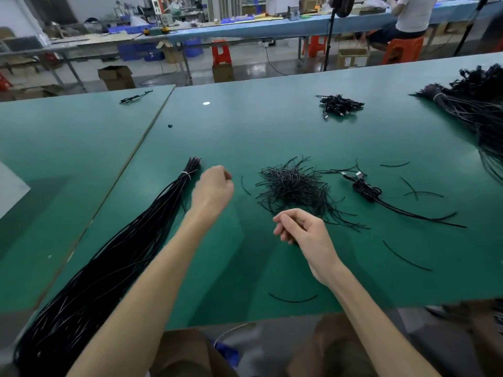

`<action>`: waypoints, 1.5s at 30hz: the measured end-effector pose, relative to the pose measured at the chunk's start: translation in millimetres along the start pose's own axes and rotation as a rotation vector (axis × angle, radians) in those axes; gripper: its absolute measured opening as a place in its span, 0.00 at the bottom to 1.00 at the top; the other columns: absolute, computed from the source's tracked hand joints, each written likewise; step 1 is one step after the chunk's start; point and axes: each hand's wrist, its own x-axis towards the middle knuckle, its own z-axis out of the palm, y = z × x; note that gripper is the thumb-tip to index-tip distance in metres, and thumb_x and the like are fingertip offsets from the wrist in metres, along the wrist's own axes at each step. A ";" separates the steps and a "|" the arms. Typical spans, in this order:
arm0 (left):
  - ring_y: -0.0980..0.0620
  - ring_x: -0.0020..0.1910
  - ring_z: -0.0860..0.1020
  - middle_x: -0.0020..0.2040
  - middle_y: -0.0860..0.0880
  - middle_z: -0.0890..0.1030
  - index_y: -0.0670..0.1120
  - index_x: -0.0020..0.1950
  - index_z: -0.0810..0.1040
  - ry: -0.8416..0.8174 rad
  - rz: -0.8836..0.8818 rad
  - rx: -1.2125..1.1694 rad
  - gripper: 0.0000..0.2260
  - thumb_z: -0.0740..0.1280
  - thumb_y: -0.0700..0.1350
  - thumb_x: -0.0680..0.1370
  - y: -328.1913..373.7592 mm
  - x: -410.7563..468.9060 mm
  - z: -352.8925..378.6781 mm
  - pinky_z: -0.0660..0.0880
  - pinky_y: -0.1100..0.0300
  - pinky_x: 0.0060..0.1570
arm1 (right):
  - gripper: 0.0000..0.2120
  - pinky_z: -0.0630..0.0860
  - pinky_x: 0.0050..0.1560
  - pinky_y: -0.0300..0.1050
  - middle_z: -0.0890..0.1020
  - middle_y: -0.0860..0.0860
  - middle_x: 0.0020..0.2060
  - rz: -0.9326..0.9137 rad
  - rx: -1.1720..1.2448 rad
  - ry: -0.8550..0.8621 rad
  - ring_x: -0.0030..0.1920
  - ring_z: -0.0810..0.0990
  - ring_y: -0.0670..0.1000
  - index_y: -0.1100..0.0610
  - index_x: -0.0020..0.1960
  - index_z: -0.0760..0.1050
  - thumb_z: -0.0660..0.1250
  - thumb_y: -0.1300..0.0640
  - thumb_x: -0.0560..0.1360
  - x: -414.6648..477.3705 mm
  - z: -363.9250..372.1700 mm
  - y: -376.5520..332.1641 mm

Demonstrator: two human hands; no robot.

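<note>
A long bundle of black cables lies along the left of the green table, bound near its far end by a white tie. My left hand hovers just right of that tied end with its back toward me and its fingers curled under, so the palm is hidden. A heap of short black wire pieces sits in the middle. Just in front of this heap is my right hand, fingers loosely curled and thumb near the forefinger, with nothing visible in it.
Coiled black cables with plugs lie right of the heap, loose wire pieces around them. A small coiled pile sits farther back and a big cable bundle at far right. Across the aisle a person sits on an orange stool.
</note>
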 end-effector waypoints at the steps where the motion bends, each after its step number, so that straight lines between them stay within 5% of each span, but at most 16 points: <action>1: 0.38 0.58 0.79 0.61 0.41 0.79 0.41 0.62 0.77 0.022 -0.019 0.175 0.11 0.63 0.41 0.81 -11.2 1.9 -8.2 0.75 0.48 0.56 | 0.08 0.75 0.39 0.36 0.85 0.52 0.38 -0.004 0.004 -0.002 0.37 0.79 0.46 0.60 0.51 0.82 0.65 0.61 0.84 0.3 0.0 -0.1; 5: 0.39 0.59 0.78 0.63 0.40 0.77 0.39 0.65 0.72 -0.104 -0.176 0.559 0.14 0.64 0.45 0.83 -44.9 -0.2 -30.2 0.72 0.49 0.53 | 0.08 0.75 0.38 0.37 0.85 0.52 0.38 -0.008 0.005 -0.005 0.37 0.79 0.46 0.60 0.51 0.82 0.65 0.60 0.83 0.0 -0.1 -0.4; 8: 0.41 0.54 0.79 0.58 0.43 0.81 0.43 0.52 0.74 -0.222 -0.166 0.642 0.09 0.66 0.49 0.83 -64.5 -5.8 -29.5 0.70 0.54 0.49 | 0.08 0.75 0.39 0.37 0.85 0.52 0.38 -0.009 -0.015 -0.008 0.37 0.79 0.46 0.59 0.51 0.82 0.65 0.60 0.83 0.5 0.2 0.8; 12: 0.37 0.55 0.80 0.55 0.39 0.80 0.41 0.50 0.72 -0.220 -0.168 0.467 0.03 0.63 0.40 0.82 -72.9 -11.8 -18.5 0.71 0.51 0.48 | 0.08 0.75 0.39 0.36 0.85 0.52 0.38 -0.011 -0.038 -0.018 0.37 0.79 0.46 0.58 0.51 0.83 0.65 0.60 0.83 0.8 0.0 1.9; 18: 0.47 0.27 0.74 0.29 0.46 0.78 0.42 0.35 0.75 -0.194 -0.141 0.019 0.13 0.68 0.44 0.78 -79.7 -4.3 -19.6 0.74 0.58 0.34 | 0.06 0.76 0.41 0.37 0.86 0.52 0.38 -0.025 -0.232 -0.113 0.37 0.81 0.47 0.56 0.50 0.82 0.66 0.58 0.83 3.8 6.1 2.8; 21: 0.54 0.25 0.79 0.30 0.46 0.83 0.40 0.38 0.82 -0.236 -0.109 -0.038 0.12 0.70 0.44 0.79 -88.3 -2.9 -21.9 0.73 0.64 0.29 | 0.06 0.78 0.45 0.39 0.87 0.47 0.40 0.009 -0.405 -0.197 0.37 0.83 0.46 0.52 0.51 0.82 0.67 0.52 0.82 9.1 19.9 -1.5; 24: 0.56 0.25 0.79 0.31 0.49 0.83 0.42 0.40 0.82 -0.255 -0.090 -0.091 0.09 0.70 0.44 0.79 -96.5 -5.8 -20.5 0.71 0.65 0.26 | 0.10 0.76 0.38 0.37 0.87 0.45 0.46 0.056 -0.452 -0.269 0.37 0.84 0.46 0.53 0.57 0.79 0.64 0.48 0.83 23.9 48.3 -7.6; 28: 0.53 0.26 0.73 0.30 0.50 0.79 0.43 0.41 0.81 -0.209 -0.030 -0.301 0.08 0.70 0.42 0.80 -97.3 -14.6 -16.6 0.69 0.63 0.27 | 0.30 0.83 0.50 0.49 0.83 0.48 0.56 0.184 -0.176 -0.317 0.44 0.85 0.48 0.61 0.78 0.62 0.61 0.44 0.84 43.3 113.9 -7.5; 31: 0.53 0.26 0.72 0.30 0.49 0.80 0.39 0.47 0.83 -0.187 0.030 -0.384 0.07 0.69 0.41 0.81 -101.1 -18.7 -20.7 0.70 0.60 0.31 | 0.29 0.84 0.51 0.49 0.82 0.54 0.57 0.274 -0.009 -0.210 0.49 0.84 0.51 0.66 0.77 0.63 0.61 0.47 0.85 53.6 147.7 -1.7; 35: 0.51 0.37 0.80 0.39 0.50 0.83 0.46 0.48 0.85 -0.108 0.172 -0.246 0.04 0.70 0.40 0.80 -111.2 -18.4 -27.1 0.76 0.56 0.43 | 0.18 0.79 0.33 0.39 0.82 0.53 0.49 0.313 -0.008 -0.136 0.36 0.81 0.46 0.64 0.68 0.72 0.65 0.54 0.84 64.9 156.8 -0.6; 38: 0.46 0.52 0.78 0.52 0.48 0.78 0.46 0.56 0.84 0.108 0.265 -0.029 0.07 0.73 0.41 0.78 -118.4 -15.3 -23.8 0.74 0.52 0.58 | 0.08 0.75 0.30 0.39 0.81 0.51 0.39 0.333 -0.033 -0.133 0.29 0.77 0.46 0.61 0.58 0.77 0.65 0.58 0.83 67.2 163.2 -2.0; 41: 0.41 0.73 0.66 0.75 0.45 0.69 0.50 0.78 0.69 0.145 0.251 0.228 0.27 0.71 0.44 0.80 -126.4 -3.4 -19.2 0.62 0.48 0.74 | 0.06 0.75 0.37 0.47 0.82 0.48 0.36 0.316 -0.145 -0.092 0.31 0.75 0.49 0.56 0.50 0.79 0.63 0.58 0.81 65.7 167.3 -0.6; 45: 0.44 0.82 0.53 0.84 0.48 0.52 0.49 0.84 0.51 -0.022 0.328 0.414 0.32 0.61 0.36 0.84 -134.9 11.9 -6.6 0.52 0.55 0.79 | 0.07 0.71 0.30 0.43 0.81 0.47 0.34 0.221 -0.131 -0.155 0.27 0.70 0.47 0.57 0.53 0.81 0.64 0.59 0.81 59.6 158.5 -2.7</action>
